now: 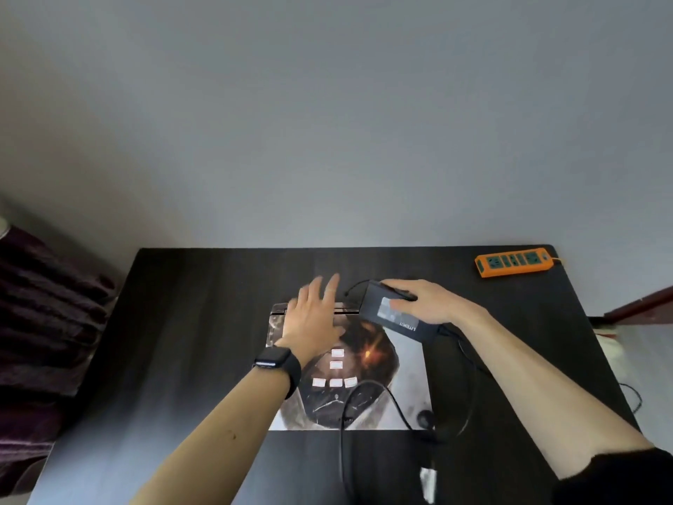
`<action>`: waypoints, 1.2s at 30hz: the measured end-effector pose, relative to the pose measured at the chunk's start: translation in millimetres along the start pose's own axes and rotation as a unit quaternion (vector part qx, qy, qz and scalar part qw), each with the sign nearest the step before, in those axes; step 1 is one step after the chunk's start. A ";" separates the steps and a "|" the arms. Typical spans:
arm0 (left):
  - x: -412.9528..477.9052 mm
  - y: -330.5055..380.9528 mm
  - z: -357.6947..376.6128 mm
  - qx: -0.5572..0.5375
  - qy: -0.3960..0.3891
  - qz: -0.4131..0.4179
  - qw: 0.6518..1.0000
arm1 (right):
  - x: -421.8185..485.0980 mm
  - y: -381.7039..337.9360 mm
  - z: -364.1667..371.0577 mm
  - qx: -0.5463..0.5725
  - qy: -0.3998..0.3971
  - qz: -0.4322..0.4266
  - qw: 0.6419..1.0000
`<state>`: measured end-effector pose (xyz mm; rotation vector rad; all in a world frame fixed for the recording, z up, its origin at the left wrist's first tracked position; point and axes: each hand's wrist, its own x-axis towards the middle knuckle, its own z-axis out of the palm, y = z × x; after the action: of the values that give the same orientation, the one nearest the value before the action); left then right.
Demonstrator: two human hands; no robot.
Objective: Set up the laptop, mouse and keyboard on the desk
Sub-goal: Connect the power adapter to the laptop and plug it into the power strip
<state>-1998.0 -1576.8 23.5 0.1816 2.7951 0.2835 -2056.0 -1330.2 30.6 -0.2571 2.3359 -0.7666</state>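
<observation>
Black adapter (383, 310) held over laptop (404, 366) corner.

Only 1 head cam, aimed fwd/down, close over black wood-grain desk (182, 322), grey wall (327, 122) at 12 o'clock.

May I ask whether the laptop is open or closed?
Closed. The laptop lies flat, decorated lid up, no screen or keys showing; left hand spread over it, right hand holds the power adapter.
</observation>
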 end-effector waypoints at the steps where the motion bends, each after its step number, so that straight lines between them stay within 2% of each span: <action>1: 9.6 5.7 -3.4 0.031 0.040 0.052 0.997 | 1.5 2.1 -1.7 0.003 -0.033 -0.016 0.999; 3: 25.8 21.6 -5.4 0.078 0.049 0.149 0.985 | -0.4 5.6 -7.3 0.048 -0.083 -0.042 0.994; 4: 34.0 29.5 -1.2 0.073 0.030 0.170 0.982 | -2.5 8.5 -11.8 0.082 -0.089 -0.047 0.992; 7: 45.7 45.4 6.8 -0.024 -0.022 0.109 0.993 | -8.5 21.3 -16.1 0.188 -0.030 -0.032 0.981; 10: 59.4 52.4 15.2 0.005 -0.029 0.089 0.996 | -14.2 51.8 -7.5 0.261 0.016 0.047 0.964; 11: 64.0 54.4 18.2 0.003 -0.053 0.078 0.996 | -17.6 61.7 -0.9 0.275 0.017 0.077 0.958; 13: 72.6 59.0 24.8 -0.042 -0.153 0.061 0.986 | -25.0 79.5 14.6 0.273 0.034 0.109 0.955; 15: 85.4 69.8 29.0 -0.108 -0.270 0.048 0.956 | -35.3 97.7 31.1 0.279 0.047 0.117 0.952; 16: 93.6 74.8 32.5 -0.131 -0.296 0.041 0.945 | -42.5 106.4 40.5 0.292 0.045 0.119 0.948; 18: 108.7 87.7 41.0 -0.132 -0.269 0.045 0.953 | -62.0 120.4 58.1 0.342 0.056 0.144 0.927; 21: 129.6 119.1 63.9 -0.004 -0.185 0.107 0.977 | -93.9 145.3 79.1 0.425 0.090 0.203 0.878; 24: 144.2 154.0 86.9 0.104 -0.137 0.211 0.962 | -117.5 164.5 92.7 0.458 0.113 0.232 0.851; 26: 155.2 181.2 107.1 0.168 -0.118 0.290 0.935 | -132.0 179.9 98.4 0.469 0.130 0.251 0.837; 29: 169.2 206.3 137.5 0.254 -0.120 0.380 0.881 | -147.5 196.4 104.3 0.469 0.142 0.260 0.832; 32: 183.5 208.1 150.6 0.297 -0.058 0.446 0.843 | -154.6 213.9 106.1 0.459 0.165 0.270 0.830; 34: 194.0 196.1 147.2 0.294 0.000 0.455 0.841 | -151.6 221.4 101.0 0.444 0.178 0.271 0.835; 36: 204.5 178.6 129.3 0.277 0.041 0.425 0.861 | -136.8 226.4 87.7 0.421 0.184 0.264 0.848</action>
<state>-2130.7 -1348.6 -120.5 1.5700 2.6064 -0.3502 -1891.0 -1136.9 -83.7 0.9468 1.9763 -1.5252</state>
